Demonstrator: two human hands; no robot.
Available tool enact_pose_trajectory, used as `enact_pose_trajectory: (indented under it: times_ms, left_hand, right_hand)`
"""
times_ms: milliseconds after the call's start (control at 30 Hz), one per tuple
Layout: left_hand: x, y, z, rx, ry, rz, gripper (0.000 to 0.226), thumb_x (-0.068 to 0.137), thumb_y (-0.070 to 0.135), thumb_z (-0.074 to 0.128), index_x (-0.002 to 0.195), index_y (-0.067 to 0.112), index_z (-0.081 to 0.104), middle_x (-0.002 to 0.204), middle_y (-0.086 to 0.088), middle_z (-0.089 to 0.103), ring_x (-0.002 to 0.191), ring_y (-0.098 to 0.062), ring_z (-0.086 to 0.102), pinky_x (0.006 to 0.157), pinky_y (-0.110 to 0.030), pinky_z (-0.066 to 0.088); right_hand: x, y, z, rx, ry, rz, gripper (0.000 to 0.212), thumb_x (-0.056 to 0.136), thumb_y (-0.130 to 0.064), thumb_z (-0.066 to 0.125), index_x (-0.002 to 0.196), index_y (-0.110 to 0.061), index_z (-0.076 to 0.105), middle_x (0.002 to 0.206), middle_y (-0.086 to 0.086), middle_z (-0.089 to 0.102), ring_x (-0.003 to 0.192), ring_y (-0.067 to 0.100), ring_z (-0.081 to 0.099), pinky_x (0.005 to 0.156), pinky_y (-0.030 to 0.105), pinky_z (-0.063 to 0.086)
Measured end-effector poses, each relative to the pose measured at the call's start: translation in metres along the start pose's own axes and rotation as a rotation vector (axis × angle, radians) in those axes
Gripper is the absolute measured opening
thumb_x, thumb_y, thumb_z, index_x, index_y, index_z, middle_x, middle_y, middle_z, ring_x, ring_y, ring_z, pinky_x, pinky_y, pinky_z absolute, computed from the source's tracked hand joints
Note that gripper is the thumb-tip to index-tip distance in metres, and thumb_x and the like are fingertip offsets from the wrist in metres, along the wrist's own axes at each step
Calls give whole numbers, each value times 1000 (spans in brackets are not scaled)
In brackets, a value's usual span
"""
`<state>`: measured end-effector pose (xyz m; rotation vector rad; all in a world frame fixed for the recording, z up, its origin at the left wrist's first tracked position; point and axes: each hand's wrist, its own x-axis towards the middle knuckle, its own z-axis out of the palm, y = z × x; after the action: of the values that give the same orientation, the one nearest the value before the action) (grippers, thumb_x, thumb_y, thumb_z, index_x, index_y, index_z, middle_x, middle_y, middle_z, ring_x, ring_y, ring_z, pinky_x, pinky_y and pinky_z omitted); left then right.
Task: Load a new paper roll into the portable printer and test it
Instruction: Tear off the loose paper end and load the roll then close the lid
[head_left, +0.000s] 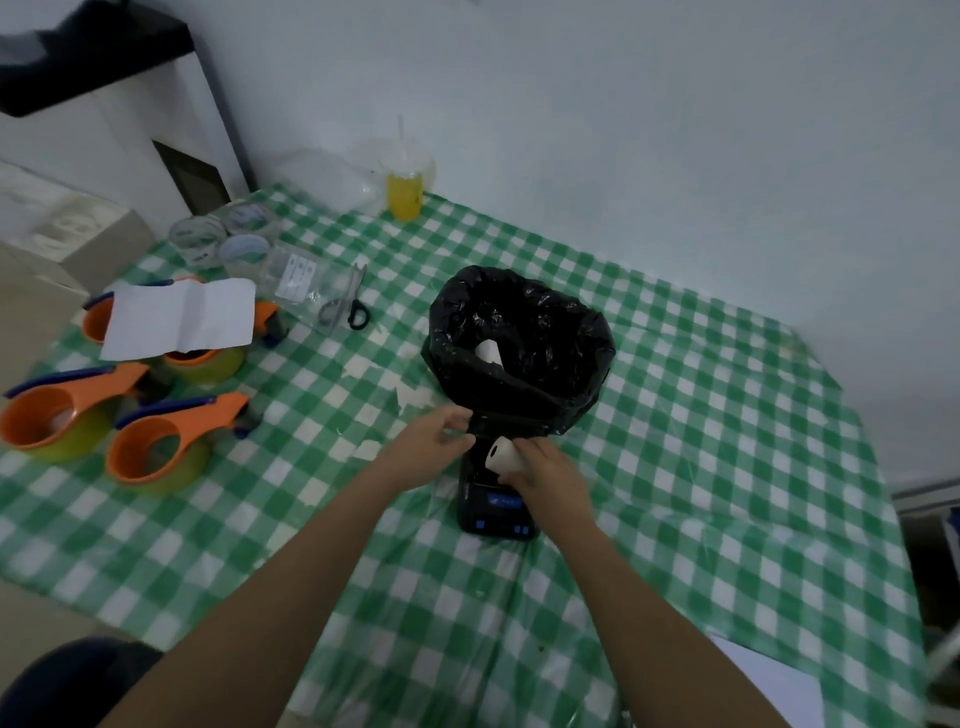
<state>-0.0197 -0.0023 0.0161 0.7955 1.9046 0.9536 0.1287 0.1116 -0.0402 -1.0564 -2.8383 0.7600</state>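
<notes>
A black portable printer with blue buttons lies on the green checked tablecloth, its lid raised at the far end. My right hand grips a white paper roll and holds it tilted just over the printer's open bay. My left hand touches the left edge of the raised lid with its fingertips. Right behind the printer stands a bin lined with a black bag; another white roll lies inside it.
At the left, several orange tape dispensers stand together, a white sheet lying over them. Scissors, clear cups and a yellow drink are farther back. Torn paper scraps lie left of the bin. A wall runs behind the table.
</notes>
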Motion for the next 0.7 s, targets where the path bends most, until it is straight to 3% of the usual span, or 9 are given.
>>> enact_pose_trajectory:
  times_ms: [200,267,367,533,700]
  left_hand:
    - [15,-16,6,-16,138,44,33,91,11,50,125,11,50,125,-12,56,102,-15,54,87,-30,45]
    - [19,-18,9,-20,157,57,33,91,8,50,124,8,51,125,-11,56,107,-19,55,87,-26,41]
    - [27,-22,13,-2,176,72,34,91,9,51,125,8,50,128,-12,53,115,-25,54,92,-26,40]
    - [40,-23,19,54,176,87,40,92,14,48,132,13,43,136,-11,45,124,-22,46,105,-37,42]
    - [47,-21,26,238,166,214,43,92,10,46,135,9,41,136,-9,47,127,-23,42,105,-25,31]
  right_hand:
    - [16,5,14,-60,-49,-59,46,84,-21,61,129,-15,53,126,9,58,117,30,50,91,38,45]
    - [18,6,17,-81,-32,-96,44,78,-18,67,121,-13,61,118,12,64,110,35,53,91,42,48]
    - [22,14,25,-102,-8,-139,41,65,-14,76,106,-11,70,100,11,71,92,38,62,79,46,56]
    - [17,23,27,-76,59,-216,34,74,-4,70,108,-8,69,106,11,72,98,36,64,86,45,56]
    - [9,25,32,-91,157,-153,16,70,-8,76,85,-11,74,89,7,73,84,30,66,72,35,58]
